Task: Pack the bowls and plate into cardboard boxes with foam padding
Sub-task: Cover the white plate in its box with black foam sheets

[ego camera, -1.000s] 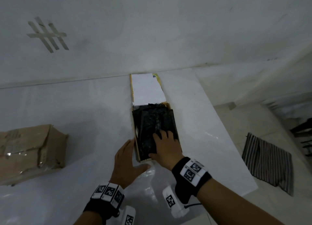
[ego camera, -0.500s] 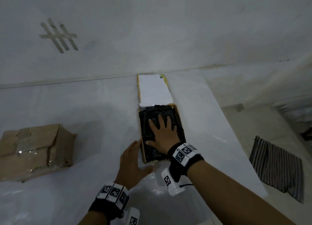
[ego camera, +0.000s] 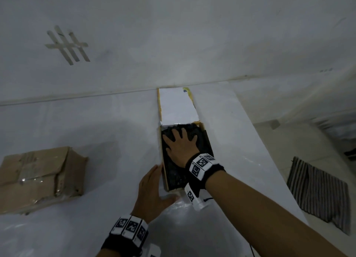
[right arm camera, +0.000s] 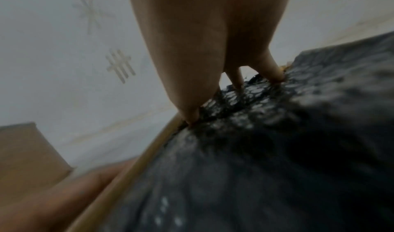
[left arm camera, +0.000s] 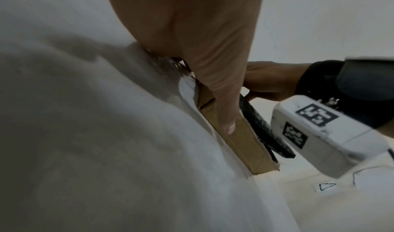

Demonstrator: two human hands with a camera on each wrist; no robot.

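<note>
Both bare forearms wear a black wrist strap (ego camera: 215, 169) ringed by white blocks printed with black square markers (ego camera: 201, 163); a white marker-printed camera housing (ego camera: 193, 197) hangs under the right wrist.

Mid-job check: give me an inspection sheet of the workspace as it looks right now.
Surface: white table, wall behind.
Job's things: open cardboard box filled with black foam padding, white flap folded back; no bowls or plate seen.
Clutter: taped cardboard box at left.
Hands: right hand pressing flat on padding; left hand braced against the box's side.
Cables: nothing seen.
Surroundings: striped cloth on floor, tape marks on wall.
</note>
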